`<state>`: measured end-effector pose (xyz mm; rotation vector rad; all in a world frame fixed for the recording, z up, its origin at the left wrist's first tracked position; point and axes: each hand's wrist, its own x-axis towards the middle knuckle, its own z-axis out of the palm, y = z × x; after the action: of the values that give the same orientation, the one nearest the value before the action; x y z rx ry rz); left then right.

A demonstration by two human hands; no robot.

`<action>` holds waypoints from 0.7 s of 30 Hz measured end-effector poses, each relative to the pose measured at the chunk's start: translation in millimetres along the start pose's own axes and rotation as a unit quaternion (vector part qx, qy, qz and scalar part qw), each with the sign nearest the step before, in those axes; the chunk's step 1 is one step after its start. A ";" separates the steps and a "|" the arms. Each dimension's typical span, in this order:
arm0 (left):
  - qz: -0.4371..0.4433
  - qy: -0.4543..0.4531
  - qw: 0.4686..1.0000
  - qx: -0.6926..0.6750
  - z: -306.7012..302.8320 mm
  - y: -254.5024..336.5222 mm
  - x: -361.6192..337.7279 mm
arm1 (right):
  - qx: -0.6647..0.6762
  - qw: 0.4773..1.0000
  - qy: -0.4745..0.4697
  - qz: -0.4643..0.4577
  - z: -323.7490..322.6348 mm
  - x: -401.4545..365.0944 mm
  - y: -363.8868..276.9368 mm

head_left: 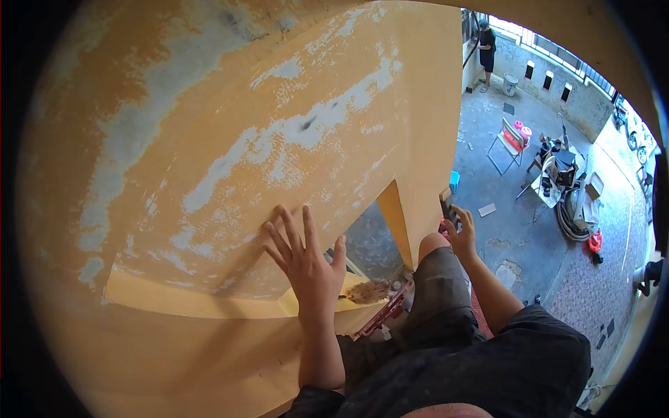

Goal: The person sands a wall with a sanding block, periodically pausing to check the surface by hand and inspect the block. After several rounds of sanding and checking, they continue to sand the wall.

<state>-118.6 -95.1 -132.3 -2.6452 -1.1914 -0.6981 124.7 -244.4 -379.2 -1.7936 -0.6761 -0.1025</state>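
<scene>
Our left hand [310,268] lies flat on the yellow wall [279,125], fingers spread, gripping nothing | our right hand [461,235] is closed round a dark tool [446,203] at the wall's edge | a brush [367,292] rests on the ledge [181,296], just beside the left hand

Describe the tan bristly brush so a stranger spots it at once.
Start at the yellow wall with scraped white patches. Under the left hand flat on it runs a yellow ledge; the tan bristly brush sits at its right end, the only frayed, fibrous thing there.
</scene>
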 end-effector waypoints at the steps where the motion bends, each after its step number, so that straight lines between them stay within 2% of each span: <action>1: 0.002 -0.028 1.000 -0.014 -0.1 -0.1 -5.0 | 0.002 1.000 -0.013 0.021 -1.2 -6.2 -3.1; 5: 0.042 -0.039 0.992 -0.112 9.6 -5.0 -24.7 | 0.015 0.999 -0.035 0.006 3.9 -28.0 -23.3; 7: 0.077 -0.041 0.947 -0.310 15.3 -10.1 -30.2 | 0.034 0.999 -0.040 0.011 9.0 -36.3 -40.7; 10: 0.085 -0.072 0.930 -0.351 10.7 -9.0 -36.3 | 0.076 0.990 -0.117 0.012 14.5 -43.6 -69.2; 14: 0.129 -0.066 0.938 -0.316 16.8 -2.7 -25.8 | 0.088 0.987 -0.134 -0.018 22.7 -50.7 -81.9; 16: 0.236 0.020 0.945 -0.227 14.1 9.2 -6.8 | 0.098 0.985 -0.141 0.005 18.2 -54.0 -87.2; 17: 0.235 0.021 0.946 -0.223 10.5 16.7 3.8 | 0.108 0.983 -0.147 0.026 16.6 -55.2 -91.7; 19: 0.307 0.053 0.935 -0.168 0.2 33.1 27.9 | 0.111 0.982 -0.150 0.016 13.0 -57.7 -95.0; 21: 0.332 0.064 0.928 -0.155 -5.4 48.8 51.3 | 0.112 0.982 -0.152 0.004 12.5 -60.3 -96.8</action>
<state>-54.9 -95.3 -100.9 -2.9110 -0.1084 -0.9460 23.7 -239.8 -324.9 -1.6084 -0.8602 0.2498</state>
